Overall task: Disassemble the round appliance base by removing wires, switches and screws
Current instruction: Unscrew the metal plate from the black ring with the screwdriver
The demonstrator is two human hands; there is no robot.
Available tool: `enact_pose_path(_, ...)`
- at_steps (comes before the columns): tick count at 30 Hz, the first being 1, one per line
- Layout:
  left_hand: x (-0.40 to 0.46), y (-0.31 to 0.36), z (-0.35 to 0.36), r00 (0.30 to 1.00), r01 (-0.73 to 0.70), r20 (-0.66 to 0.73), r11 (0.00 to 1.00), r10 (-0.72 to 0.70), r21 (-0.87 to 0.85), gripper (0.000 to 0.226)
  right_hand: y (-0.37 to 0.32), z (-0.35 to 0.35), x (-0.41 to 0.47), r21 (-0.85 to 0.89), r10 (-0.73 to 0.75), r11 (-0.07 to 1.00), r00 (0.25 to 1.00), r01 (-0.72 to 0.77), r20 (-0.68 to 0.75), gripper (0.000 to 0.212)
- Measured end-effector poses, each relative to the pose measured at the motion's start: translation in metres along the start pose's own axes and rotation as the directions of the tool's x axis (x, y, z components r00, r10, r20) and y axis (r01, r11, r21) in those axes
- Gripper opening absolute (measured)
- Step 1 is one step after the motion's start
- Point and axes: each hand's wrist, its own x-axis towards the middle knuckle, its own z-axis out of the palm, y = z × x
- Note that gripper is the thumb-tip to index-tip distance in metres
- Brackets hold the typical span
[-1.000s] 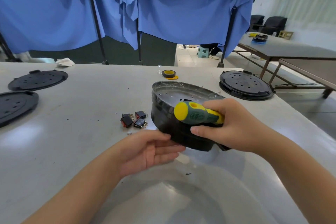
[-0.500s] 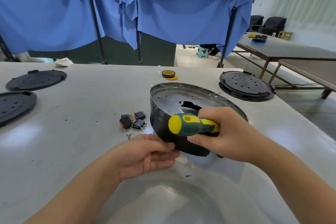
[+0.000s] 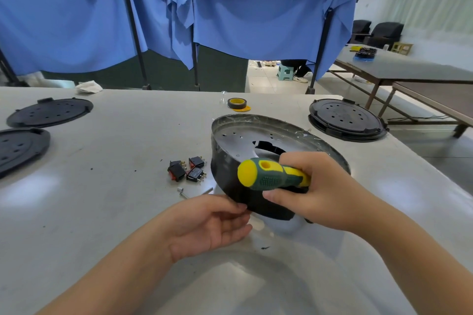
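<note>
The round appliance base, a black ring with a perforated metal plate inside, is tipped up off the grey table. My right hand holds its near rim together with a green and yellow screwdriver, whose shaft is hidden. My left hand is cupped palm-up under the low near edge, fingertips touching the black wall, holding nothing. Three black rocker switches lie left of the base. A loose screw lies in front of them.
Two black round covers lie at the far left, and another stack of covers at the right near the table edge. A tape roll sits at the back. Blue curtains hang behind the table.
The base has tilted further open toward me and dropped lower, showing more of the metal plate. My right hand with the screwdriver moved down along the rim. A screw now shows near the switches.
</note>
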Motion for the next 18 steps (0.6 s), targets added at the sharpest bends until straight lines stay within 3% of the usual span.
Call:
enact_pose_path(5,0.0025,-0.0011,0.0004,0.997,-0.057,0.058,0.998,0.058,-0.017,0.028,0.0011,-0.0058,0.001,0.119,0.036,0.992,0.999,-0.035,-0.007,0.017)
enact_pose_path(9,0.0043,-0.0036,0.0039,0.994,-0.092,0.06,0.996,0.092,-0.009,0.016,0.0013,-0.0071,0.0017,0.186,0.031,0.982,0.999,-0.027,-0.017,0.025)
enact_pose_path(18,0.0027,-0.0057,0.0077,0.989,-0.104,0.098,0.993,0.109,-0.051,0.029,0.0016,-0.0069,0.0015,0.178,0.017,0.984,1.0,-0.02,0.019,0.024)
